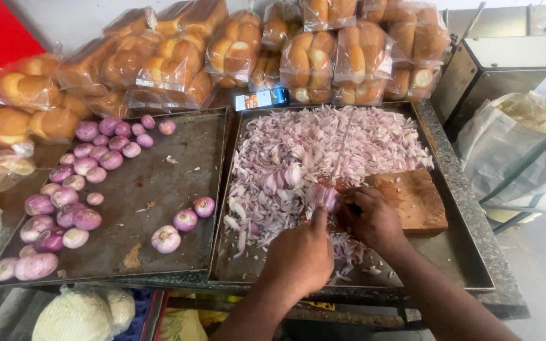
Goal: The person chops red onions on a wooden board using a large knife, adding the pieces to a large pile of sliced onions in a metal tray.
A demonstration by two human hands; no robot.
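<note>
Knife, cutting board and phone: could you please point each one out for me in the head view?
Knife (341,148), head view, middle of the thin blade.
Cutting board (415,199), head view, bare wooden top right of the hands.
Phone (261,99), head view, centre of its lit screen.

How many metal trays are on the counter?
2: the left tray holds whole peeled onions; the right tray holds chopped onion and a wooden board.

Matt metal tray (159,183); wooden board (415,199) (worn)
</note>
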